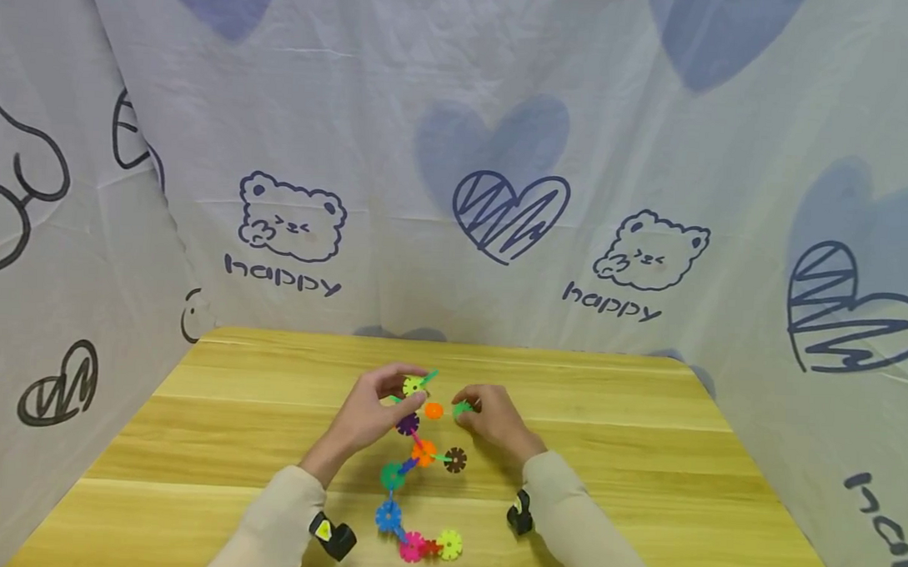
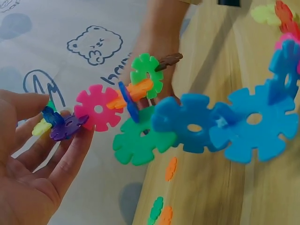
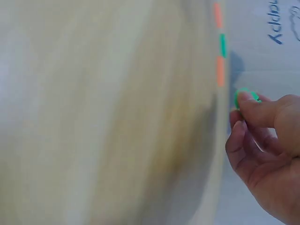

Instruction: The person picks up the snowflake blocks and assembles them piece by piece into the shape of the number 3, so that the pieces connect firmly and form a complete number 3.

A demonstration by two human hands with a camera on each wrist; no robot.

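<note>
My left hand (image 1: 370,410) grips one end of a long chain of interlocked plastic snowflake discs, near the purple disc (image 2: 69,127) and a yellow disc (image 1: 413,387). From there the chain runs through a pink disc (image 2: 98,108), an orange disc (image 1: 422,453) with a brown disc (image 1: 455,460) branching off, then green and blue discs (image 1: 388,516). Its near end has a pink disc (image 1: 413,547) and a yellow-green disc (image 1: 449,544). Apart from the chain, my right hand (image 1: 500,419) pinches a single green disc (image 3: 244,97) between thumb and fingers.
Beyond the chain, a loose orange disc (image 1: 434,410) lies on the wooden table (image 1: 613,456). The left wrist view shows another orange disc (image 2: 171,168) and a green one (image 2: 155,209) lying on the tabletop. Printed white cloth (image 1: 395,256) hangs behind the table and at both sides.
</note>
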